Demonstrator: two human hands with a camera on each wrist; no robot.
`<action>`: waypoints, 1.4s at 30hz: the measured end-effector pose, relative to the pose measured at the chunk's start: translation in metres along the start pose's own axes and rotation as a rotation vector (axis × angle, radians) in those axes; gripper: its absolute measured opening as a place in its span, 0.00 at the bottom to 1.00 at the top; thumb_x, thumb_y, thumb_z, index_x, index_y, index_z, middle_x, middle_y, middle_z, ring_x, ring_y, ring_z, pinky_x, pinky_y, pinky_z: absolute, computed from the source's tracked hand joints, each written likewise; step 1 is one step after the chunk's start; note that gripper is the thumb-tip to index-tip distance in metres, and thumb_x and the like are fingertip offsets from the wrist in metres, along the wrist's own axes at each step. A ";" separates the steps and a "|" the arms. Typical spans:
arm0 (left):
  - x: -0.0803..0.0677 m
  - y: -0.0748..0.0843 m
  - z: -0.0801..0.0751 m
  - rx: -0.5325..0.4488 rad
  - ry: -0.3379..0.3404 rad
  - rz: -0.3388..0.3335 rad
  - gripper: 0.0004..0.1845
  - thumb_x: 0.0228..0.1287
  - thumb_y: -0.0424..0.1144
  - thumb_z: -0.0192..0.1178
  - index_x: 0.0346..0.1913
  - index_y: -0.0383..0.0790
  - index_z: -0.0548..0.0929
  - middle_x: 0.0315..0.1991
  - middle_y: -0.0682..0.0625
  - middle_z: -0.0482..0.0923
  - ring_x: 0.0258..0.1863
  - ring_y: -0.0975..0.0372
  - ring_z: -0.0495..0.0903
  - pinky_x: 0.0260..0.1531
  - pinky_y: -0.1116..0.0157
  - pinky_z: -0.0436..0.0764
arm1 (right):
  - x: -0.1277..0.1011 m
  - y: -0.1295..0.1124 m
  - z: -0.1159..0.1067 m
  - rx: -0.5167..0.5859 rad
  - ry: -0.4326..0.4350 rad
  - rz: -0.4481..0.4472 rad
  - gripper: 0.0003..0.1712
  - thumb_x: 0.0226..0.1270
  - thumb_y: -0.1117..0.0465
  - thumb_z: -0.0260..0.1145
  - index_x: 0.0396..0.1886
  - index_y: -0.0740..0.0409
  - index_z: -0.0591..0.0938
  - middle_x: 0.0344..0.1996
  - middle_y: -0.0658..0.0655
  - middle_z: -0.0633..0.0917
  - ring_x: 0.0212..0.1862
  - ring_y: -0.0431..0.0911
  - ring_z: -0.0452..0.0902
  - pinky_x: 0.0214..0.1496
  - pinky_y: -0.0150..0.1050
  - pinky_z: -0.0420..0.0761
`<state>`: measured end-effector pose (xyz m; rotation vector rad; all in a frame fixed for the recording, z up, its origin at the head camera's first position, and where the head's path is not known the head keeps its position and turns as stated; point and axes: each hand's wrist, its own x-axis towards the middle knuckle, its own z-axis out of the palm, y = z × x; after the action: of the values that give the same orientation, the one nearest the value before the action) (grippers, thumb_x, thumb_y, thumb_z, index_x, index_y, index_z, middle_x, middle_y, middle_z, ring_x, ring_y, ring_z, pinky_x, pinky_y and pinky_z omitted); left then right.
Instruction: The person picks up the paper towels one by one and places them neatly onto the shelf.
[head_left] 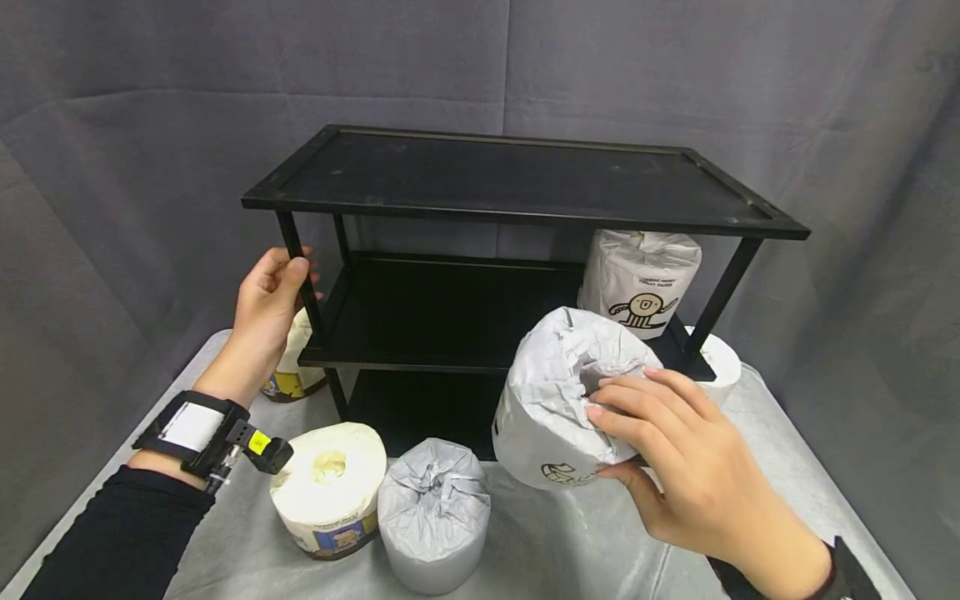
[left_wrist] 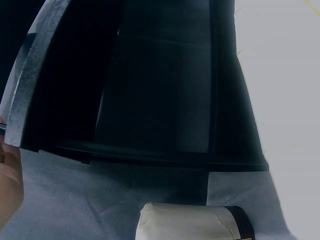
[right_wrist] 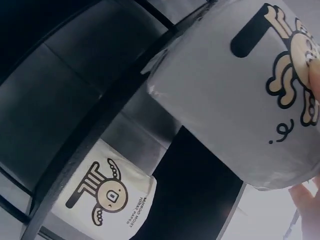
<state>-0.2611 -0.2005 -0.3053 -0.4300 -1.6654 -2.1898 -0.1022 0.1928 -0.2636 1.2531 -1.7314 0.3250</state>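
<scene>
My right hand (head_left: 682,450) grips a white paper-wrapped toilet roll (head_left: 543,400), tilted in front of the shelf's right half. A cartoon figure on the roll's wrapper shows in the right wrist view. With thumb and fingers my left hand (head_left: 273,296) holds the front left post (head_left: 306,287) of a black shelf rack (head_left: 465,179). Another wrapped toilet roll (head_left: 637,283), printed with a cartoon, stands on the middle shelf at the right end.
In front of the rack stand a yellowish toilet roll (head_left: 330,487) and a wrapped white roll (head_left: 435,517). One more roll (head_left: 292,367) is behind the left post, and a white one (head_left: 722,367) stands by the right post. Grey cloth (head_left: 570,533) covers the table.
</scene>
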 end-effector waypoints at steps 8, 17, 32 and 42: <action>-0.003 0.003 -0.004 0.025 0.015 0.014 0.03 0.72 0.38 0.58 0.44 0.47 0.81 0.39 0.53 0.77 0.42 0.62 0.75 0.39 0.71 0.80 | 0.005 0.014 0.005 0.021 -0.029 0.057 0.21 0.77 0.55 0.55 0.44 0.71 0.81 0.42 0.65 0.84 0.45 0.56 0.79 0.65 0.46 0.67; -0.005 0.005 -0.006 0.016 0.040 0.023 0.03 0.71 0.40 0.59 0.43 0.49 0.81 0.39 0.52 0.77 0.42 0.61 0.74 0.39 0.71 0.79 | 0.008 0.027 0.011 0.040 -0.037 0.130 0.24 0.77 0.50 0.55 0.46 0.70 0.81 0.44 0.63 0.84 0.49 0.57 0.78 0.63 0.46 0.68; 0.003 -0.015 0.010 0.036 -0.019 0.032 0.03 0.71 0.42 0.59 0.44 0.50 0.80 0.38 0.54 0.78 0.41 0.60 0.74 0.39 0.70 0.79 | 0.002 0.049 0.011 -0.019 -0.127 0.267 0.24 0.57 0.64 0.71 0.52 0.71 0.78 0.50 0.64 0.82 0.54 0.57 0.76 0.66 0.45 0.64; 0.005 -0.013 0.011 0.034 -0.015 0.036 0.02 0.72 0.39 0.58 0.43 0.50 0.81 0.40 0.52 0.78 0.42 0.60 0.75 0.39 0.70 0.80 | 0.004 0.064 0.020 -0.033 -0.230 0.339 0.38 0.39 0.76 0.80 0.55 0.66 0.77 0.53 0.61 0.80 0.57 0.55 0.74 0.66 0.51 0.63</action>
<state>-0.2709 -0.1871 -0.3118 -0.4648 -1.6879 -2.1344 -0.1671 0.2050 -0.2522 1.0005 -2.1433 0.3568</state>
